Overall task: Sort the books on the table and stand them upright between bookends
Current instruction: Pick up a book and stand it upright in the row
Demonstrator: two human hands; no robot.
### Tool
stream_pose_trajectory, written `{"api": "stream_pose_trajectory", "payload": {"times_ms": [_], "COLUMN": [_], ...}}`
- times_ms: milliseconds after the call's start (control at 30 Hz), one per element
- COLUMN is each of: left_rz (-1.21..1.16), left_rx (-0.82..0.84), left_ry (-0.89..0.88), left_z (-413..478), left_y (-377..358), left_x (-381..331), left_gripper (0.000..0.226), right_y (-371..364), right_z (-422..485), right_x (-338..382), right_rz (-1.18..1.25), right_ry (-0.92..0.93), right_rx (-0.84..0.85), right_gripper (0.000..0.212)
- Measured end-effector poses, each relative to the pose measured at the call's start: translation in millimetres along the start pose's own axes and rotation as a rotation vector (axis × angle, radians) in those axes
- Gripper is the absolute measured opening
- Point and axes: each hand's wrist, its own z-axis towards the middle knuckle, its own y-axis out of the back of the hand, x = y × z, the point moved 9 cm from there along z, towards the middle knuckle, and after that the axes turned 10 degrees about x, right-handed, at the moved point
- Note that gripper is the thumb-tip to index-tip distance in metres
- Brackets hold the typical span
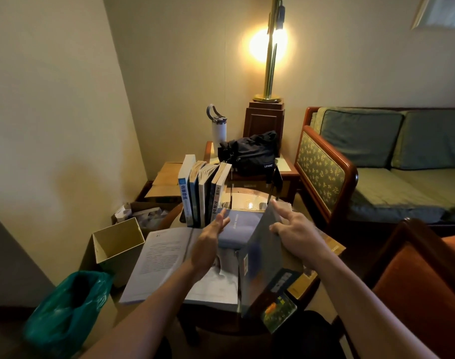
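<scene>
Half done, maybe. Already standing past the left hand: five upright books. Left hand open, flat on a grey-blue book. Right hand gripping a tilted blue book. More lying underneath.

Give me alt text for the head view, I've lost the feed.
The right hand holds a blue book on edge by its top, while the open left hand is at a lilac book lying flat beside it. Behind them a row of books stands upright; an open book lies at left.
</scene>
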Motion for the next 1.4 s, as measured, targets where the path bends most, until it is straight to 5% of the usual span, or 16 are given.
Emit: {"api": "stream_pose_trajectory", "payload": {"times_ms": [233, 367, 533, 867, 1400], "left_rz": [0.19, 0.178, 0.618, 1.351, 1.404], "left_rx": [-0.004, -0.086, -0.084, 0.042, -0.001], "left_ry": [-0.079, 0.003, -0.108, -0.003, -0.072], "left_z": [43, 79, 111, 214, 238], "left_y": [17, 37, 42, 91, 115], "left_x": [-30, -23, -65, -36, -21], "left_gripper": [0.051, 0.078, 0.066, 0.051, 0.055], "right_y": [67, 90, 95, 82, -9], "right_z": [3, 19, 57, 185, 316], "right_x": [42, 66, 86, 86, 67], "right_rz": [0.141, 0.165, 0.089, 0.032, -0.268], "right_ry": [0.089, 0.111, 0.158, 0.28, 0.145], "right_rx": [-0.069, -0.116, -0.175, -0.279, 0.002], "right_gripper": [0.057, 0.055, 0.056, 0.062, 0.058]}}
